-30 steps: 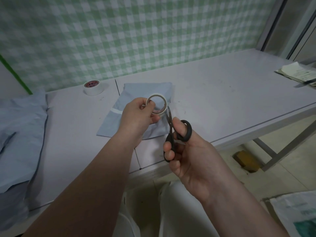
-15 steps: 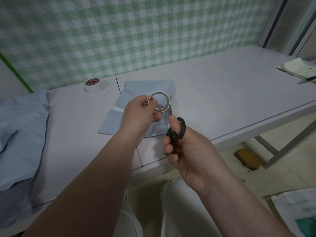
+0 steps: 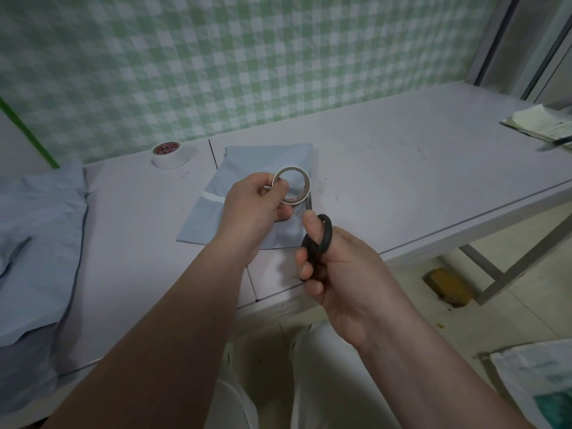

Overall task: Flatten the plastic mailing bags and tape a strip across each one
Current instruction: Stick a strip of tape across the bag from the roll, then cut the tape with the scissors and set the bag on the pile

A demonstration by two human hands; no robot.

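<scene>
A flat light-blue mailing bag (image 3: 241,168) lies on the grey table (image 3: 402,168), a white tape strip across its left part. My left hand (image 3: 253,205) holds a thin tape roll (image 3: 291,188) upright just above the bag. My right hand (image 3: 337,270) grips black-handled scissors (image 3: 318,239), thumb through one loop, blades pointing up to the roll's lower right edge. More blue bags (image 3: 37,243) are piled at the table's left end.
A second, thicker white tape roll (image 3: 169,154) sits at the back of the table by the green checked wall. Papers (image 3: 541,125) lie at the far right. A table leg, a yellow block (image 3: 447,283) and a sack are on the floor to the right.
The scissor handles have shut and the right hand has moved slightly up toward the roll. The left hand keeps the roll in nearly the same spot.
</scene>
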